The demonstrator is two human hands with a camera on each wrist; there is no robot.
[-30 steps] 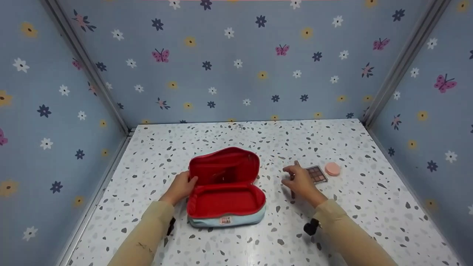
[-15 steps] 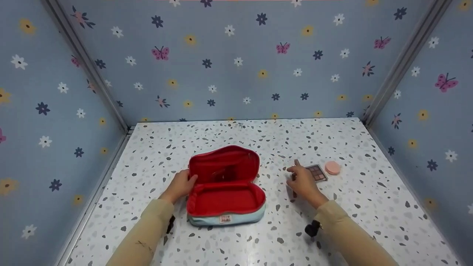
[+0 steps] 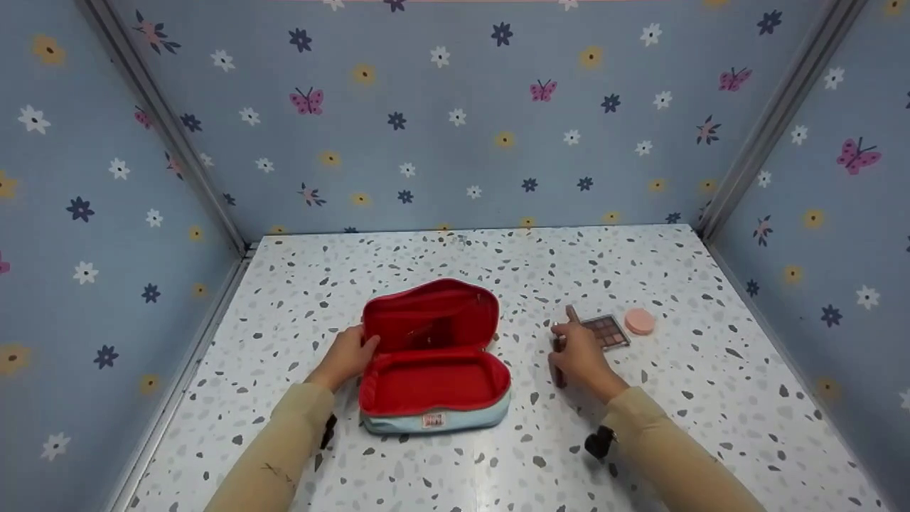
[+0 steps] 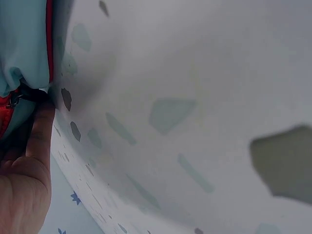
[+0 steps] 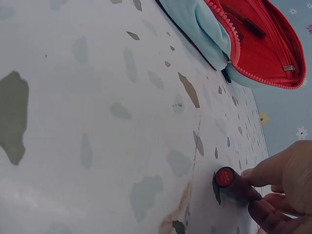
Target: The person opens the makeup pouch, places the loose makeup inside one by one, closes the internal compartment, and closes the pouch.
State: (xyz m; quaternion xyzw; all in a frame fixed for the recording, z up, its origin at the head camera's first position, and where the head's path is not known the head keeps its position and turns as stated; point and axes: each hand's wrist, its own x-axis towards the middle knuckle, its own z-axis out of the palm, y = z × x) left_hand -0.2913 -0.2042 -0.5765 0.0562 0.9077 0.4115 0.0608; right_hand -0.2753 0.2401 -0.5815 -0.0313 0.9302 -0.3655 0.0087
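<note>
An unzipped light-blue pouch [image 3: 437,424] with a red lining lies on the table, its lid raised at the back. My left hand [image 3: 347,357] grips the lid's left edge, thumb on the inner side. In the left wrist view its fingers [image 4: 41,131] reach behind the zipper end. To the right, my right hand [image 3: 579,355] pinches a dark lip gloss tube [image 3: 559,373] between thumb and fingers; its round end [image 5: 224,176] bears a red label. Another slim brown stick [image 3: 571,313] shows past the fingers. A dark slender tube [image 5: 254,28] sits inside the pouch lid.
An eyeshadow palette [image 3: 608,331] lies partly behind my right hand. Right of it is a round pink compact [image 3: 639,321]. The speckled white table [image 3: 462,259] is bounded by flower-patterned walls [image 3: 455,142] at the back and both sides.
My right hand has closed its fingers on the dark tube on the table after shifting slightly over it. The left hand keeps its grip on the pouch lid.
</note>
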